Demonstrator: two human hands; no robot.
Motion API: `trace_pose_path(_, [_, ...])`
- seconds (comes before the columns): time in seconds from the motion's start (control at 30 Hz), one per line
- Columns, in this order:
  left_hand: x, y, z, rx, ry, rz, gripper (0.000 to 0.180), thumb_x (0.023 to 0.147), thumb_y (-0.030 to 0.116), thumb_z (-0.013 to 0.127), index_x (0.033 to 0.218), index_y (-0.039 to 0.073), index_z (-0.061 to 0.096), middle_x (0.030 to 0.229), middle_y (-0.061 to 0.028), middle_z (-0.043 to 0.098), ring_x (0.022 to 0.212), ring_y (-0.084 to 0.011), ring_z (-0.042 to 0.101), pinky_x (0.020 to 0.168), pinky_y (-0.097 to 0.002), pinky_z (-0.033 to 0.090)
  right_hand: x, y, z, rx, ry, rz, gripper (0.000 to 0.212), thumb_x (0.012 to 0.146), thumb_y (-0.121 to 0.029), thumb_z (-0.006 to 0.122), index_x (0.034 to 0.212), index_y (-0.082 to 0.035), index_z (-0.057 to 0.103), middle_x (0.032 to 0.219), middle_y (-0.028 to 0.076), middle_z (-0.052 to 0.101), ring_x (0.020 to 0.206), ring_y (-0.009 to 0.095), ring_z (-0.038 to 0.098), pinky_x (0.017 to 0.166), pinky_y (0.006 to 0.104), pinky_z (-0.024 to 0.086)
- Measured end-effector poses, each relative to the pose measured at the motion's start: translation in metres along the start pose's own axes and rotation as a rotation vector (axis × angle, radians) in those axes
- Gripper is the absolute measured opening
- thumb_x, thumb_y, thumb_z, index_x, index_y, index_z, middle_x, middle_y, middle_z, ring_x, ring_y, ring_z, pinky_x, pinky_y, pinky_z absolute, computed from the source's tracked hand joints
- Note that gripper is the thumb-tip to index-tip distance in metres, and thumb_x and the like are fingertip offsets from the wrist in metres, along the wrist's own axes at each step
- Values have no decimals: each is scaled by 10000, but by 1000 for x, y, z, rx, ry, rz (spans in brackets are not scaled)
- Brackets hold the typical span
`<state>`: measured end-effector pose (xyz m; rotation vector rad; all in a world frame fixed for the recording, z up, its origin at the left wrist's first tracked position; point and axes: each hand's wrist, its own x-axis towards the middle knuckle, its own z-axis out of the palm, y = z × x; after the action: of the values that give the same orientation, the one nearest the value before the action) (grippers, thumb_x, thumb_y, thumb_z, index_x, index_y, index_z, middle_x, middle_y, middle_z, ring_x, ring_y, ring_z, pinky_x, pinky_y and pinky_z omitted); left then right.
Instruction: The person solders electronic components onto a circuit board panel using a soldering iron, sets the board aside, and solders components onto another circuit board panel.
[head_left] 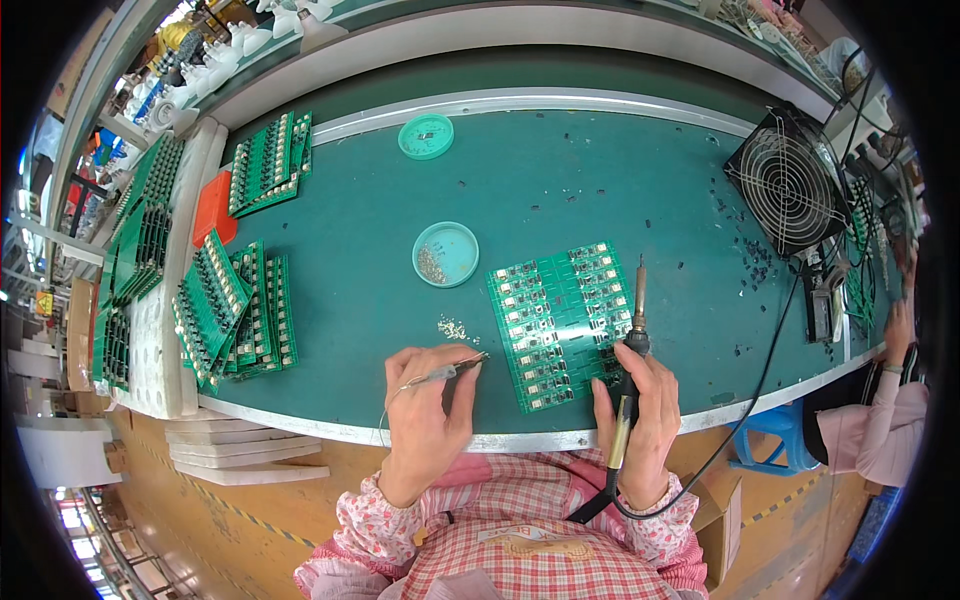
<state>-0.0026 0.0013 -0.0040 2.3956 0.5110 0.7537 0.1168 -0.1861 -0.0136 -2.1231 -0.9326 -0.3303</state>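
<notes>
My right hand [645,405] is closed round the handle of a soldering iron [638,325], whose bare metal tip points away from me. It rests beside the right edge of a green circuit board panel [550,330] carrying rows of white and black components. My left hand [425,410] pinches a slim grey tool with a dark tip [450,369], and a thin wire trails from it; its exact kind I cannot make out. Just beyond that hand lies a small heap of pale components [452,328]. A round turquoise dish [446,228] holding more small parts stands farther off.
Stacked circuit boards [240,315] lie at the left, near a red tray [214,208] and white foam [165,350]. A second dish [426,137] stands at the back. Far right are a fan [788,183], scattered black parts [755,260], the iron's cable [745,420] and another person's arm [885,400].
</notes>
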Motion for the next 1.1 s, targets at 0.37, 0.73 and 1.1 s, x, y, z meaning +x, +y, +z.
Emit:
trace_pose_path(0.37, [0, 2, 0, 20, 11, 25, 176, 846, -32, 682, 998, 51, 654, 992, -62, 721, 885, -248, 652, 886, -367, 415, -1, 1, 1, 0, 8, -3, 538, 748, -16, 804, 1253, -45, 620, 1084, 196, 637, 1003, 358, 624, 878, 423, 490])
trace_pose_path(0.73, [-4, 18, 9, -107, -6, -26, 214, 804, -59, 715, 993, 26, 666, 992, -92, 712, 886, -303, 657, 819, -386, 486, -1, 1, -1, 59, 57, -29, 517, 753, 24, 782, 1241, -32, 620, 1057, 175, 648, 953, 332, 637, 849, 407, 489])
trace_pose_path(1.1, [-8, 23, 25, -90, 6, -1, 218, 799, -75, 706, 993, 17, 670, 1007, -106, 704, 893, -324, 647, 804, -393, 501, -2, 5, -2, 66, 71, -52, 515, 747, 33, 779, 1233, -36, 622, 1017, 161, 645, 907, 314, 636, 806, 397, 485])
